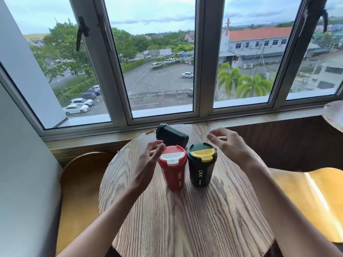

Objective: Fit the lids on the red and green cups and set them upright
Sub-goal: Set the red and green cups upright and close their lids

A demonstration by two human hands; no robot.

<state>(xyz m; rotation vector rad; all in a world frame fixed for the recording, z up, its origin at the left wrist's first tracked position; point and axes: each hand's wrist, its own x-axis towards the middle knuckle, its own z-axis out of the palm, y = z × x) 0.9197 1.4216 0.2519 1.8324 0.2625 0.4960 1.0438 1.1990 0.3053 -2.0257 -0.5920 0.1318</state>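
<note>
Both hands are hovering over a round wooden table (pixel 185 210) in the head view, each with its fingers spread and holding nothing. Left hand (pixel 148 164) is sitting just beside the red cup (pixel 174 173), its fingertips (pixel 160 146) curling near the rim of the red lid (pixel 173 154) without clearly touching it. Right hand (pixel 230 143) is hanging just to the right of the green cup (pixel 201 169), palm turned inward and its fingers loosely apart, clear of the cup. Red cup is standing upright on the table with its lid fitted, a white flap lying across the lid's near half. Green cup is standing upright just beside it on the right, the two cups close together but not clearly touching, and its dark green lid (pixel 202 152) is sitting in place with a yellow flap over the near half. Both cups are showing white lettering down their sides. Behind them a third, dark cup (pixel 171 135) is lying on its side near the table's far edge, its lidded end pointing left. Beyond the table a wide window (pixel 161 62) is looking out on a car park, trees and buildings, and yellow-brown chair seats (pixel 311 201) are flanking the table.
</note>
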